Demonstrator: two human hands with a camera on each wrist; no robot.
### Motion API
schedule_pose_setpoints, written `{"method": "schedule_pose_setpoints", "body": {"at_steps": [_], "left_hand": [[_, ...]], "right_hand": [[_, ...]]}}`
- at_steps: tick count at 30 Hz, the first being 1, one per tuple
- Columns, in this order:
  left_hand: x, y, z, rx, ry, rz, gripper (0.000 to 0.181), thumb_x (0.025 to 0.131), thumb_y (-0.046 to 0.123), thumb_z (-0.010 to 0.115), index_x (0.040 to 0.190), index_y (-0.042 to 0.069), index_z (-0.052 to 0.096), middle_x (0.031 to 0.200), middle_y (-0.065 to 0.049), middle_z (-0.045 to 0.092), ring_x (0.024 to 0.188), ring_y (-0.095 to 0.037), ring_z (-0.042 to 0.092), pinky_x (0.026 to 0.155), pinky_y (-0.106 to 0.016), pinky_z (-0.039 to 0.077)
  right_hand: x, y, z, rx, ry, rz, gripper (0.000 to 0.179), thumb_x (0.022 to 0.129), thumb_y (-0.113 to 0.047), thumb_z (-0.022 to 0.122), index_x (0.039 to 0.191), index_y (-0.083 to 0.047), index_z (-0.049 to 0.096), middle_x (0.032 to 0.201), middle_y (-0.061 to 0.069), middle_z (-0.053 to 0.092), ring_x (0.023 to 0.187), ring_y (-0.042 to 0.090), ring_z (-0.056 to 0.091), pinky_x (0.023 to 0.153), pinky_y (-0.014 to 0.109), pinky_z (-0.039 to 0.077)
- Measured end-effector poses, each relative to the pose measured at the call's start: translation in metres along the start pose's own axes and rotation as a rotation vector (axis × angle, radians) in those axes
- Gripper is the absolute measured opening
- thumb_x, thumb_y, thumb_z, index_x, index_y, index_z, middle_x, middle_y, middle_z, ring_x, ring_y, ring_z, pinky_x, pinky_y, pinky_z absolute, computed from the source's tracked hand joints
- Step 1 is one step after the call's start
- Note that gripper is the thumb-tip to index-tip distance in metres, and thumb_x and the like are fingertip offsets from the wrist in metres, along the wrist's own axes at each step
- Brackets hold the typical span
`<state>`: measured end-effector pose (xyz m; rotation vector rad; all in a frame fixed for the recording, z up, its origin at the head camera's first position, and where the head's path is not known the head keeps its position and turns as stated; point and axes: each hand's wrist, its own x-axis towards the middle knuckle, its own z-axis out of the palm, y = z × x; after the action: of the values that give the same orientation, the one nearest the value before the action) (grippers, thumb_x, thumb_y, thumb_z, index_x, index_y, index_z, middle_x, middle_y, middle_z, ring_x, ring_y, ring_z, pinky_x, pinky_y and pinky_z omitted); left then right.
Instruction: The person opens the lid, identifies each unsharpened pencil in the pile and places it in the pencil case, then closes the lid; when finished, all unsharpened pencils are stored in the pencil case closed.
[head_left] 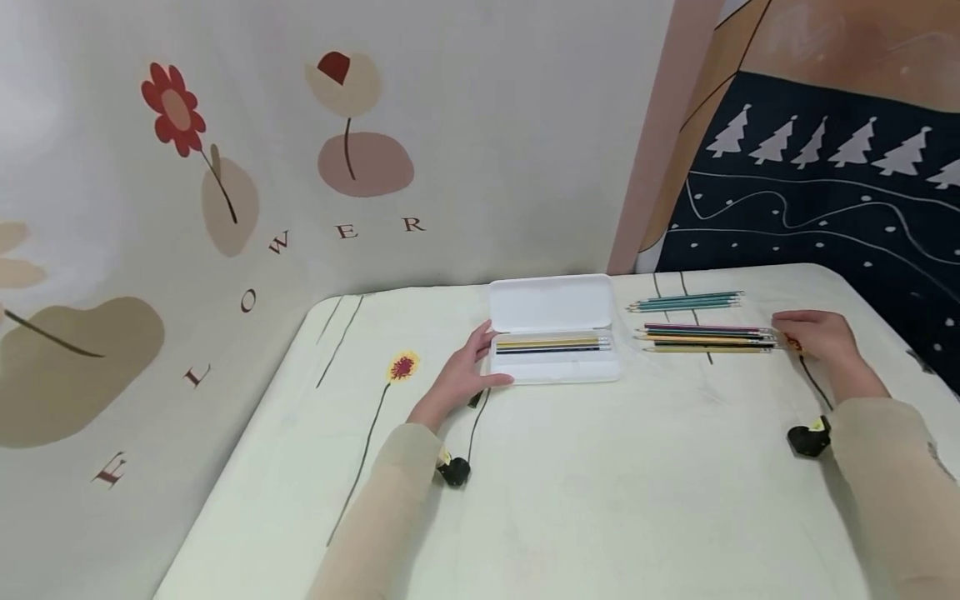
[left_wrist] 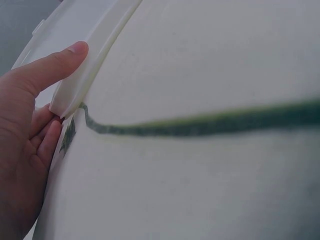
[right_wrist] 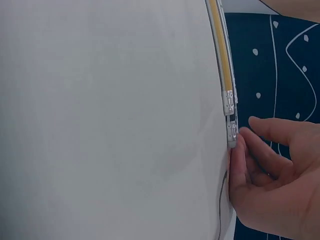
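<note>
A white pencil case (head_left: 555, 372) lies with its lid (head_left: 551, 303) raised at the back. Yellow and dark pencils (head_left: 553, 344) lie inside it, along the hinge side. My left hand (head_left: 467, 371) grips the case's left end, thumb along the front and fingers at the back corner; the thumb (left_wrist: 65, 62) crosses its edge in the left wrist view. To the right of the case lies a row of mixed-colour pencils (head_left: 708, 338). My right hand (head_left: 821, 337) is at their eraser ends, fingertips (right_wrist: 239, 155) beside the erasers and thumb apart. Whether it touches them I cannot tell.
Several green pencils (head_left: 686, 302) lie behind the mixed row. Small black devices, one by the left wrist (head_left: 454, 472) and another by the right wrist (head_left: 810, 439), sit close to the tablecloth (head_left: 630, 492). A printed white curtain (head_left: 495, 167) hangs behind the table.
</note>
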<state>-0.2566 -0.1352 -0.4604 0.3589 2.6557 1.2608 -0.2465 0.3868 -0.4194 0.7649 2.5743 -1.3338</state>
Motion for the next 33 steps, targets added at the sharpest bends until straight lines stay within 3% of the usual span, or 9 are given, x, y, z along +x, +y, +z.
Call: {"method": "schedule_pose_setpoints", "body": {"at_steps": [1,4,16,24,27,30,33], "left_hand": [[-0.001,0.0,-0.001,0.0,0.003,-0.001,0.108,0.079,0.034,0.085,0.161,0.025,0.015,0.16,-0.001,0.039,0.146,-0.023,0.042,0.123,-0.043,0.03],[-0.002,-0.002,-0.005,0.006,0.005,-0.006,0.108,0.079,0.035,0.085,0.161,0.025,0.015,0.16,-0.001,0.039,0.146,-0.023,0.042,0.123,-0.043,0.03],[-0.005,-0.002,-0.012,0.006,0.007,0.0,0.108,0.079,0.033,0.085,0.161,0.024,0.015,0.16,-0.001,0.039,0.146,-0.023,0.041,0.124,-0.042,0.028],[-0.005,-0.002,-0.012,0.0,0.007,0.003,0.108,0.079,0.033,0.085,0.161,0.023,0.015,0.16,-0.001,0.039,0.146,-0.024,0.041,0.124,-0.043,0.028],[-0.005,-0.002,-0.012,-0.001,0.008,0.005,0.108,0.079,0.033,0.085,0.161,0.024,0.015,0.16,-0.001,0.039,0.146,-0.023,0.041,0.124,-0.043,0.028],[-0.004,-0.003,-0.012,-0.002,0.009,0.005,0.108,0.079,0.033,0.085,0.161,0.024,0.015,0.16,-0.001,0.039,0.146,-0.023,0.041,0.124,-0.042,0.028],[-0.004,-0.003,-0.012,-0.002,0.008,0.0,0.109,0.079,0.033,0.085,0.161,0.025,0.015,0.16,0.0,0.039,0.146,-0.023,0.041,0.124,-0.043,0.028]], "right_hand": [[0.0,-0.001,0.001,-0.007,-0.015,-0.009,0.063,0.104,-0.038,0.042,0.15,0.004,0.036,0.163,0.025,0.022,0.151,0.044,0.02,0.121,0.058,0.026],[0.001,-0.004,0.004,-0.044,-0.044,-0.035,0.06,0.104,-0.035,0.045,0.149,0.003,0.039,0.162,0.027,0.021,0.15,0.047,0.017,0.121,0.061,0.021],[0.01,-0.008,0.012,-0.105,-0.044,-0.072,0.046,0.103,-0.019,0.049,0.143,0.004,0.047,0.158,0.031,0.027,0.145,0.048,0.025,0.119,0.062,0.027],[0.021,-0.004,0.013,-0.112,-0.03,-0.046,0.044,0.103,-0.019,0.051,0.141,0.004,0.05,0.156,0.031,0.029,0.14,0.046,0.03,0.117,0.061,0.03],[0.025,-0.001,0.011,-0.124,-0.034,-0.049,0.046,0.103,-0.023,0.053,0.141,0.004,0.05,0.155,0.032,0.032,0.134,0.045,0.034,0.112,0.058,0.036],[0.028,0.002,0.008,-0.143,-0.042,-0.056,0.05,0.103,-0.029,0.053,0.141,0.004,0.05,0.153,0.031,0.033,0.123,0.042,0.038,0.097,0.05,0.043],[0.028,0.004,0.005,-0.149,-0.046,-0.06,0.053,0.104,-0.032,0.05,0.142,0.004,0.048,0.153,0.031,0.033,0.118,0.039,0.039,0.085,0.04,0.042]]}}
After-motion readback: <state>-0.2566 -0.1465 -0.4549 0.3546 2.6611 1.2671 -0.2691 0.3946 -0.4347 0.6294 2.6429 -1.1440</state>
